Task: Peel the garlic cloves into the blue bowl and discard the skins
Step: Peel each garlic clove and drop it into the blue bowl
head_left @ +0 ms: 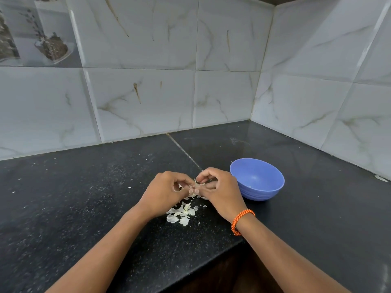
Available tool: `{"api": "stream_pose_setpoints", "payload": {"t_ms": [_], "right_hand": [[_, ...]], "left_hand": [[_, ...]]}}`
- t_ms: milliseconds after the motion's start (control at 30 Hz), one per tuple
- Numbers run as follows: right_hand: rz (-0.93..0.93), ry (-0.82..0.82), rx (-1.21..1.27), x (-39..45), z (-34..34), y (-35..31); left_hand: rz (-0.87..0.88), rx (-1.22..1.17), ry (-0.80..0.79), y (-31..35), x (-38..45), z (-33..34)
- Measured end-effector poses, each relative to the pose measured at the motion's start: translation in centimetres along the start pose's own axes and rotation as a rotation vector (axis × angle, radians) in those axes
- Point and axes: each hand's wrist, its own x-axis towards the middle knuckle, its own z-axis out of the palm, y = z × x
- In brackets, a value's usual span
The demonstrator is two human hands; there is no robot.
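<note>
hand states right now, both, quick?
Left hand: fingers pinch the garlic clove.
Right hand: fingers pinch the same garlic clove, at its skin.

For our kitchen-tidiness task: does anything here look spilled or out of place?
Yes: garlic skins lie scattered on the black counter beneath both hands, not yet discarded, and the blue bowl looks nearly empty.

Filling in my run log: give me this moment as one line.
both hands pinching small garlic clove, peeling | papery white skins on black stone counter | round blue plastic bowl right of hands
</note>
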Motion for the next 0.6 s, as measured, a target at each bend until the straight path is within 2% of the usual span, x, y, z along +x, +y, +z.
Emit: {"api": "stream_pose_setpoints", "payload": {"t_ms": [100, 233, 600], "right_hand": [[-0.081, -0.059, -0.029, -0.2, -0.1, -0.2], [-0.148, -0.041, -0.108, -0.4, -0.3, -0.2], [-0.151, -0.096, -0.054, -0.7, -0.7, 0.6]], "left_hand": [[-0.002, -0.068, 0.032, 0.6, -0.1, 0.0], [0.018, -0.075, 0.077, 0.8, -0.3, 0.6], [0.01, -0.087, 0.231, 0.5, -0.3, 1.3]]}}
